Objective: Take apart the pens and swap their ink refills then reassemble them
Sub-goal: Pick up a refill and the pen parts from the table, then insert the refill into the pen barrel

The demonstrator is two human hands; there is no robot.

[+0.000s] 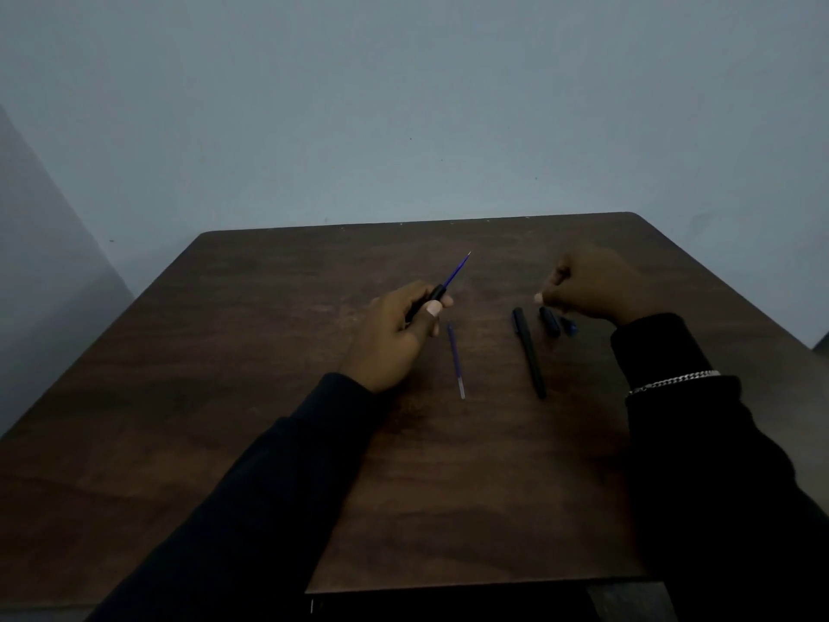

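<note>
Holding barrel [428,298] w/ refill [457,270] sticking out, left hand [394,334] grip clamped; right hand [587,289] fingers pinched, contents unclear. Next prob: seat refill, fit tip.

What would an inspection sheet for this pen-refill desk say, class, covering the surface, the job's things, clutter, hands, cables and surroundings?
Surface: dark wooden table, dimly lit.
Job's things: black pen barrel with a blue refill sticking out of it, held off the table; a loose refill lying near the middle; a second black barrel lying to its right; a black cap and a small blue piece beside it.
Clutter: nothing seen.
Hands: left hand closed on the barrel; right hand above the cap, fingers curled, whether it holds anything cannot be told.
Cables: nothing seen.
Surroundings: plain pale wall; bracelet over the right sleeve.
</note>
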